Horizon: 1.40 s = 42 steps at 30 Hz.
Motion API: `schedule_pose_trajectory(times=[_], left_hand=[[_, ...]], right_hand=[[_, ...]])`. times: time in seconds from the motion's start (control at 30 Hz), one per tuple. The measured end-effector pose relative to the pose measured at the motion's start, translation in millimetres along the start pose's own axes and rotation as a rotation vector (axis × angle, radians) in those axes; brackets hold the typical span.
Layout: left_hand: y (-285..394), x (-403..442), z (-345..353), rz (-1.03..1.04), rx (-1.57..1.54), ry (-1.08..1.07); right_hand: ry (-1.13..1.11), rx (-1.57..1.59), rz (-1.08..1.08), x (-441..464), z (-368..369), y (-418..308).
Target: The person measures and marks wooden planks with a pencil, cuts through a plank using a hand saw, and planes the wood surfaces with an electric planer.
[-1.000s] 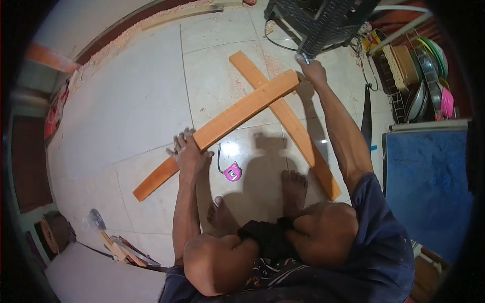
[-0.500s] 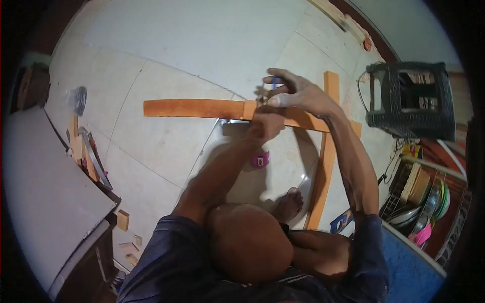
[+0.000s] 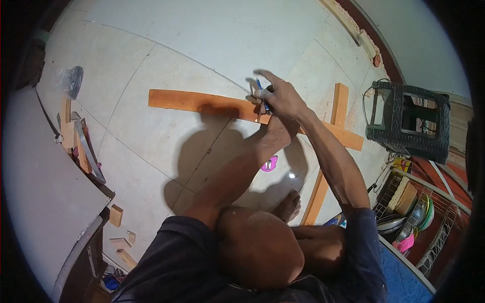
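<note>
A curved orange-brown wooden board (image 3: 182,100) runs across the floor in front of me. My right hand (image 3: 285,101) is over the board, with a thin blue pen (image 3: 259,84) held between thumb and fingers and the index finger stretched out. Just below it, my left hand (image 3: 281,130) is closed on the board near its middle; its fingers are mostly hidden by the right hand. The board crosses a second long wooden piece (image 3: 318,194) on the right. A pink tape measure (image 3: 270,163) lies on the floor near my left hand.
A dark plastic stool (image 3: 409,118) stands at the right, above a wire rack (image 3: 434,242) of dishes. Wood offcuts (image 3: 116,215) and a bundle of wood strips (image 3: 81,146) lie to the left beside a grey-white panel (image 3: 45,182). My bare foot (image 3: 288,206) is on the tiles.
My view has shifted slightly. The right hand has turned, its index finger now pointing up and left, and the blue pen shows more clearly. Both hands remain at the board's middle.
</note>
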<state>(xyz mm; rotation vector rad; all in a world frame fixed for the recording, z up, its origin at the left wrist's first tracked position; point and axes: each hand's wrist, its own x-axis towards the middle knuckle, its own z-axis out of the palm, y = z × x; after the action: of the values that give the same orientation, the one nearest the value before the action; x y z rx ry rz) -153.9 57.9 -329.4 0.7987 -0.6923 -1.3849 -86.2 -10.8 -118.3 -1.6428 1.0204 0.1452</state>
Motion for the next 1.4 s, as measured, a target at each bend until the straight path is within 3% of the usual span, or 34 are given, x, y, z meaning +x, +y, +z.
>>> schedule_pose_trajectory(times=[0.03, 0.07, 0.13, 0.2, 0.27, 0.3, 0.37, 0.5, 0.57, 0.73, 0.9, 0.97, 1.0, 1.07, 1.2, 1.27, 1.3, 1.33, 1.37, 1.4], left_hand=[[-4, 1, -1, 0.017, -0.609, 0.085], [-9, -1, -3, 0.042, -0.593, 0.049], [-16, -2, -4, 0.064, -0.579, 0.010], [-38, 0, -6, 0.025, -0.304, 0.063], [-42, 3, -1, 0.114, -0.245, 0.105], [-43, 3, -1, 0.167, -0.260, 0.118], [-26, 4, 2, 0.236, -0.283, 0.130], [-12, -1, -3, 0.171, -0.392, 0.100], [-7, -2, -3, 0.118, -0.469, 0.079], [14, -7, -2, -0.074, -0.756, 0.069], [51, -10, 4, -0.412, -1.439, 0.255], [21, -16, -3, -0.491, -2.009, 0.112], [7, -11, -9, -0.552, -2.571, -0.088], [-9, -9, -11, -0.601, -3.128, -0.337], [-18, -12, -21, -0.502, -2.821, 0.104], [6, -2, -13, -0.495, -2.729, 0.171], [51, -7, -3, -0.287, -3.644, 0.482], [103, -9, 10, 0.258, -4.466, 1.003], [130, -10, 17, 0.340, -4.339, 1.135], [158, -11, 24, 0.402, -4.208, 1.259]], right_hand=[[-0.060, 0.093, 0.009, 3, 1, 4], [-0.059, 0.093, 0.013, 4, 3, 10], [-0.187, 0.586, 0.004, 5, 7, 18], [-0.187, 0.545, -0.090, -1, 7, 15], [0.035, -0.124, -0.011, -8, 8, -2], [0.033, -0.125, -0.010, -5, 10, 2], [0.098, -0.563, -0.138, 6, 15, 11], [0.018, -0.498, -0.100, 9, 14, 16], [-0.116, -0.630, -0.102, 13, 13, 24], [-0.071, -0.888, -0.201, 13, 23, 33], [-0.056, -0.883, -0.230, 17, 13, 20], [-0.091, -0.884, -0.275, 16, 29, 47], [-0.121, -0.898, -0.327, 16, 31, 52], [-0.048, -0.858, -0.353, 14, 22, 36], [-0.209, -0.937, -0.220, 16, 29, 22], [-0.060, -0.971, -0.272, 19, 18, 30], [0.146, -0.848, -0.307, 12, 5, 25], [0.346, -0.724, -0.347, 6, -15, 21], [0.406, -0.651, -0.491, 10, -43, 46], [0.441, -0.492, -0.384, -12, -56, 42]])
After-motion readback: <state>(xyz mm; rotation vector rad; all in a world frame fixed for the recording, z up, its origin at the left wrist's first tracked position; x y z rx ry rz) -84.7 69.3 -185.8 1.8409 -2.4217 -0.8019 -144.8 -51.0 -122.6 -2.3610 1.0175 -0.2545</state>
